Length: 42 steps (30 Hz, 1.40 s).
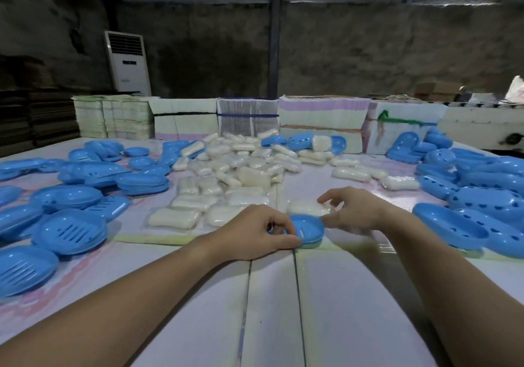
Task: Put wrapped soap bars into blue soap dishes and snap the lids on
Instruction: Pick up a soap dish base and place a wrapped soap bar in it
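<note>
Head view shows the left hand gripping an open blue dish, the right hand pinching a wrapped soap bar just beyond it, lid not yet on

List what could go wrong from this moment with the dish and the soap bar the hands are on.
1. The left hand holds the blue dish only at one end, so pushing the bar in may tip or slide it.
2. The right hand pinches the wrapped soap bar by its slick wrapper; it may slip.
3. The soap pile lies close behind, so the bar could be knocked into it.
</note>
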Each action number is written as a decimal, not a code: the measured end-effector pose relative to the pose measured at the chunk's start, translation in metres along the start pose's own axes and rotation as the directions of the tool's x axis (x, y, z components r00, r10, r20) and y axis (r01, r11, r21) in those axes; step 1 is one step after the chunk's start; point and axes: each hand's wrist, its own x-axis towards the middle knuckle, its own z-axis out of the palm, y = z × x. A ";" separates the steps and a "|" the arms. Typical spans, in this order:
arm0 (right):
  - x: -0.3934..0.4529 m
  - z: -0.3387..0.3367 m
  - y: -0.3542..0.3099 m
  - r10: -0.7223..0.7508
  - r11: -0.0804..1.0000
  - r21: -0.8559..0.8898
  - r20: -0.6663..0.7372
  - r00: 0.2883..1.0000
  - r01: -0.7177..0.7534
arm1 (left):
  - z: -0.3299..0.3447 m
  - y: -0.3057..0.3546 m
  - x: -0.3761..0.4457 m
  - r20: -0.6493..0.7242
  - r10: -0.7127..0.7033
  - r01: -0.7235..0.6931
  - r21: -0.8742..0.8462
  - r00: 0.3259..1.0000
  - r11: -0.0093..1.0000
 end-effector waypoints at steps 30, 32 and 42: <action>-0.024 0.002 -0.023 -0.242 0.964 0.097 -0.074 0.967 0.249 | -0.010 -0.013 0.010 -0.046 -0.104 0.113 0.280 0.993 0.953; -0.023 0.003 -0.025 -0.259 0.959 0.095 -0.094 0.961 0.268 | -0.013 -0.016 0.012 -0.041 -0.104 0.112 0.293 0.994 0.950; -0.011 0.014 -0.018 -0.279 0.943 0.155 -0.111 0.954 0.294 | -0.015 -0.016 0.029 -0.032 -0.142 0.144 0.364 0.989 0.920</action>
